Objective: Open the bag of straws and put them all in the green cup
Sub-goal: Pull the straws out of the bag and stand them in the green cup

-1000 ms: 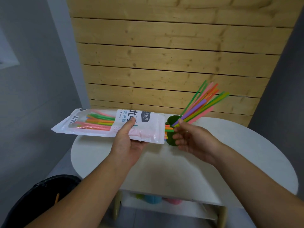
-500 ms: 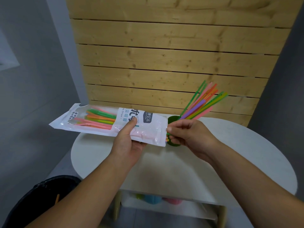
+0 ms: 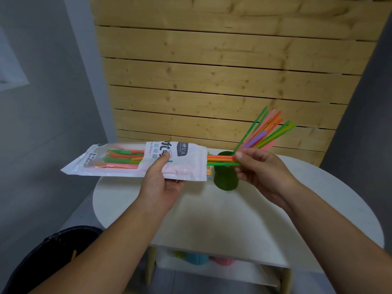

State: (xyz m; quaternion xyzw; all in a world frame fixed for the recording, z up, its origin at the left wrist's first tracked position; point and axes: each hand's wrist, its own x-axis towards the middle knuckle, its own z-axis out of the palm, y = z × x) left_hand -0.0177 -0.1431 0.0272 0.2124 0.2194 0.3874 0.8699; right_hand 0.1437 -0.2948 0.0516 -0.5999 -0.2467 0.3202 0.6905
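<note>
My left hand (image 3: 161, 183) holds the white straw bag (image 3: 118, 161) level above the table's left side, its open end facing right. Coloured straws still lie inside it. My right hand (image 3: 261, 170) pinches a few orange and green straws (image 3: 220, 160) partly drawn out of the bag's mouth. Just below them stands the green cup (image 3: 226, 177) on the white round table (image 3: 212, 213). A bundle of coloured straws (image 3: 267, 132) leans out of the cup toward the upper right.
A wooden slat wall (image 3: 222, 81) rises behind the table. A black bin (image 3: 48, 257) sits at the lower left on the floor. Coloured cups (image 3: 199, 258) lie on the shelf under the table top.
My right hand closed on straw ends at the bag's mouth and has pulled them rightward, partly out. The bag in my left hand has stayed nearly still.
</note>
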